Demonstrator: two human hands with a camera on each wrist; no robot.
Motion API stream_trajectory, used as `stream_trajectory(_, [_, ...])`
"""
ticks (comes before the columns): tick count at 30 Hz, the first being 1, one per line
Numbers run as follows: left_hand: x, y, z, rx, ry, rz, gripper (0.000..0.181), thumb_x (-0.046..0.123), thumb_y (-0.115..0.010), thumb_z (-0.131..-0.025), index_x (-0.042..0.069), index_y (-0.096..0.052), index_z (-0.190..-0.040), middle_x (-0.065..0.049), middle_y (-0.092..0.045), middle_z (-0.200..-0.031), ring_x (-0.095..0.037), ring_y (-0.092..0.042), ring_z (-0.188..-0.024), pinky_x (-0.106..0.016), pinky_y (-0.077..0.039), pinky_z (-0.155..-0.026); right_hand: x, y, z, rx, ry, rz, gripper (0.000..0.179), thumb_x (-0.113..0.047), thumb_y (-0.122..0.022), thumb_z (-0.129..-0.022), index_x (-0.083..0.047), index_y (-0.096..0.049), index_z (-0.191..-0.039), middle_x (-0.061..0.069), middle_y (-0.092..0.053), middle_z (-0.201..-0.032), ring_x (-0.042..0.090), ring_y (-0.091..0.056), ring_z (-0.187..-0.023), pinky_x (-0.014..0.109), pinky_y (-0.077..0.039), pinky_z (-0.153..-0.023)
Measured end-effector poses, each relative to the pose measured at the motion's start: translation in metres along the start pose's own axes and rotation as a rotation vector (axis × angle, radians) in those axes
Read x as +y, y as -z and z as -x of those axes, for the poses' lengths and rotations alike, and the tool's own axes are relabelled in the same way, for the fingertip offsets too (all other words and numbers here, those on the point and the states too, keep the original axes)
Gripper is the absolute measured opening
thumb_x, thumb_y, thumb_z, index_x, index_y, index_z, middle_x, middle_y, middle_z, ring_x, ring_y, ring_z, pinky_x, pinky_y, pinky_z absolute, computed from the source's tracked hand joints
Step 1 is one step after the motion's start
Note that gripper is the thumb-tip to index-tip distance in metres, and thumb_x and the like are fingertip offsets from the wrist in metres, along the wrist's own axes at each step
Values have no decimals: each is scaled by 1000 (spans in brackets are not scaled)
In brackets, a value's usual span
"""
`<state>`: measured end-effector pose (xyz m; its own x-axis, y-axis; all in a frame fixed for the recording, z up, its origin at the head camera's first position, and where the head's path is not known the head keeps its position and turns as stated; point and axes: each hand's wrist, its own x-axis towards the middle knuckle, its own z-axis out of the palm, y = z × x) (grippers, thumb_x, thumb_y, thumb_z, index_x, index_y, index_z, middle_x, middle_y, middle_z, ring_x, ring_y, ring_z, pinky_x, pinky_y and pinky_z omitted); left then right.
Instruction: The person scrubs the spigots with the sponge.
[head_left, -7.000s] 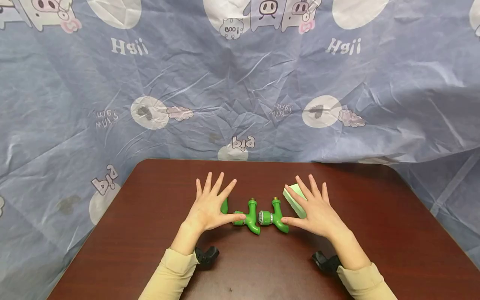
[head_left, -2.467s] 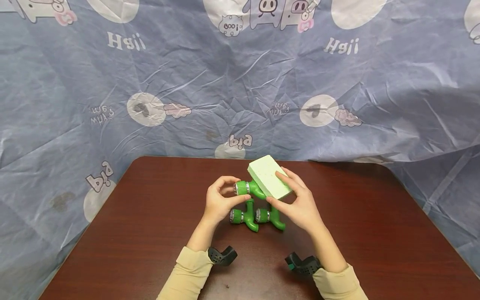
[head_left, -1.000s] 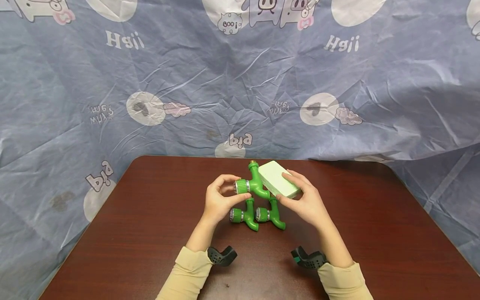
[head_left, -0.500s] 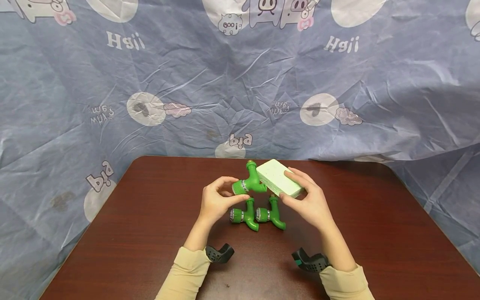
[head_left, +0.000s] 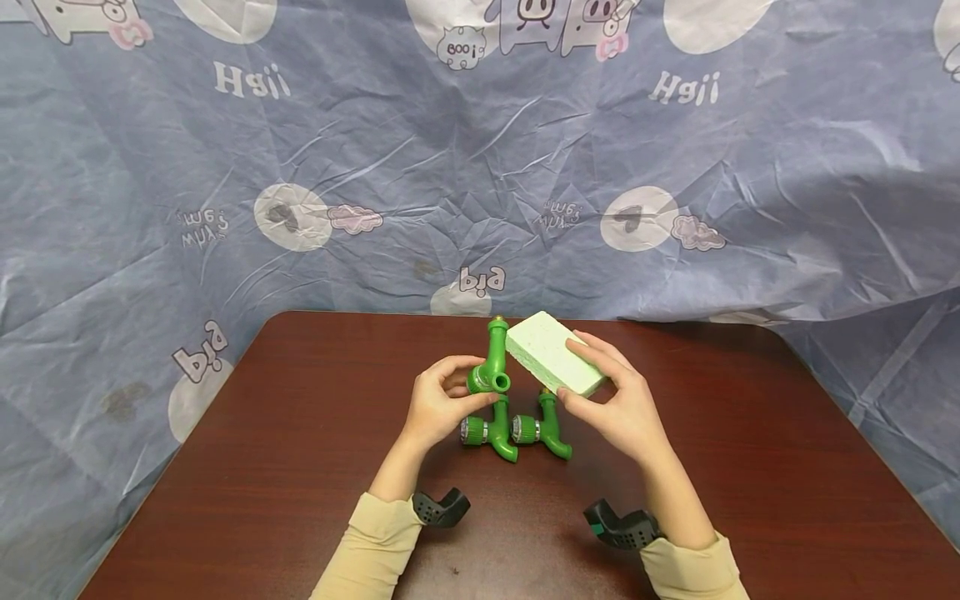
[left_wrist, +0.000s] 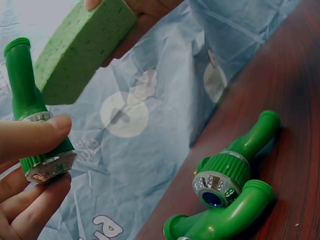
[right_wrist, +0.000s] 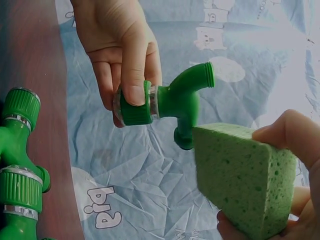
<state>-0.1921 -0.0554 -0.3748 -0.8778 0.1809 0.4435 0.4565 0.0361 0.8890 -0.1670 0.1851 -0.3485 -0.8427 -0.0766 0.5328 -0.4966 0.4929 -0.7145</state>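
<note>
My left hand pinches the ribbed handle of a green faucet above the table, its spout mouth turned toward the head camera. In the right wrist view, thumb and fingers close round that faucet's knob. A pale green sponge is gripped at its edges by my right hand. The sponge's corner sits at the faucet's body; whether they touch I cannot tell. Two more green faucets, one on the left and one on the right, lie side by side on the table below my hands.
The dark red-brown table has rounded far corners. Behind it hangs a wrinkled blue-grey cloth with cartoon prints. Black wrist mounts, a left one and a right one, jut inward from the wrists.
Both hands have lifted faucet and sponge off the table since the earliest frame. Over the last second, the left hand has turned the faucet so its spout faces the camera; the sponge has shifted slightly.
</note>
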Motion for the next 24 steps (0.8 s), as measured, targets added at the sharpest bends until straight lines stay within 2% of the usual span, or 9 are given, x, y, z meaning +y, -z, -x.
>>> stream_trajectory(4, [0,-2,1,6,-8,15,41,-7,-79,-68,-6,-64,-106,-21,-68,-93,-33,-68,-82,-43,-56,-73,-4,-3,0,13,68,-45,58,3,-78,-68,-11,-63,-122,3,-52,-133,13,-47,-116,17,-37,-86])
stream_trajectory(8, [1,-4,1,-2,-31,16,40,-7,-80,-68,-6,-65,-105,-23,-67,-96,-36,-67,-82,-47,-56,-73,-22,-4,2,-20,150,-61,58,9,-78,-65,1,-61,-120,14,-51,-132,21,-48,-116,17,-37,-87])
stream_trajectory(14, [4,-6,2,10,-17,-3,40,-7,-80,-67,-5,-66,-104,-22,-67,-99,-38,-67,-78,-47,-56,-71,-45,-4,4,-58,183,-14,55,10,-78,-65,7,-60,-117,23,-50,-129,27,-49,-115,16,-38,-87])
stream_trajectory(17, [5,-6,2,16,-22,-18,40,-7,-80,-67,-5,-66,-104,-21,-67,-98,-39,-67,-77,-46,-56,-70,-43,-4,5,-71,209,-21,57,11,-78,-64,7,-59,-118,24,-50,-129,28,-49,-115,17,-38,-88])
stream_trajectory(24, [5,-6,2,15,-24,-27,40,-10,-78,-67,-8,-65,-105,-24,-66,-99,-38,-67,-81,-44,-56,-72,-9,-8,6,-114,264,-21,65,1,-83,-64,-4,-60,-124,13,-48,-136,25,-47,-120,19,-39,-90])
